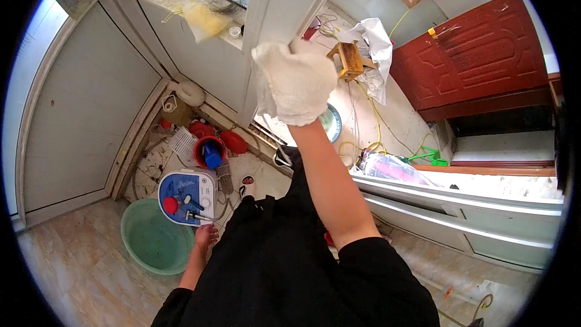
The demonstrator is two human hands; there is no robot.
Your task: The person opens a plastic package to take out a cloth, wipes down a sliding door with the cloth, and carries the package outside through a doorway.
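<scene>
The white cloth [277, 79], presumably light, soft and best held by its folds, covers the right hand [299, 82], finger posture indeterminable.

From my end I count two hands: the left hand [206, 236] between seven and eight o'clock, the right hand covered by one white cloth [295, 82] at twelve. Near eight sit one green basin [151, 245] and one blue-and-white appliance [192, 189]; at nine, one red bucket [198, 149] holding one blue item [212, 156]. I get one yellow bundle [207, 20] at eleven, one wooden stool [350, 59] at one, one red door [478, 54] at two and one green plastic piece [432, 156] at three.
</scene>
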